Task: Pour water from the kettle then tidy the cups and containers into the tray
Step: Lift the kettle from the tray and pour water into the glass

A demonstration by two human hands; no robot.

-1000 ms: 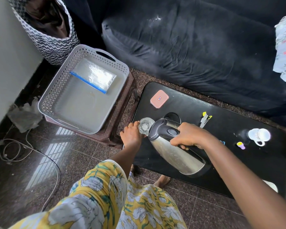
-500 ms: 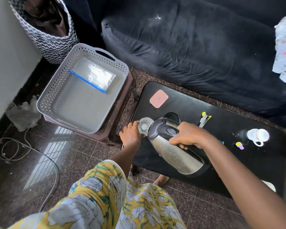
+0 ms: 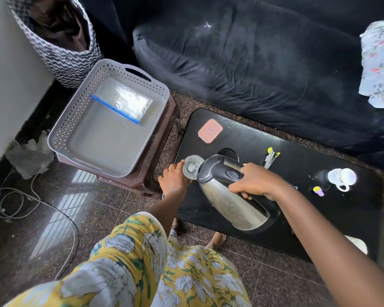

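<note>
A steel kettle [image 3: 226,200] with a black lid and handle is tilted to the left, its spout over a clear glass [image 3: 192,166]. My right hand [image 3: 256,183] grips the kettle's handle. My left hand [image 3: 174,179] holds the glass, which stands at the left end of the black table [image 3: 297,156]. A grey perforated tray [image 3: 75,120] sits on a brown stool to the left, with a zip bag [image 3: 124,104] lying in it. A pink-lidded container [image 3: 210,131] and a white cup [image 3: 341,177] on its side are on the table.
The black kettle base [image 3: 228,152] lies behind the kettle. Pens [image 3: 271,156] and a small purple-and-yellow item [image 3: 318,190] rest on the table. A dark sofa [image 3: 264,52] runs behind, a zigzag basket [image 3: 60,41] stands at upper left, and cables [image 3: 13,204] trail on the tiled floor.
Both hands keep their holds; the kettle stays tilted over the glass with hardly any shift.
</note>
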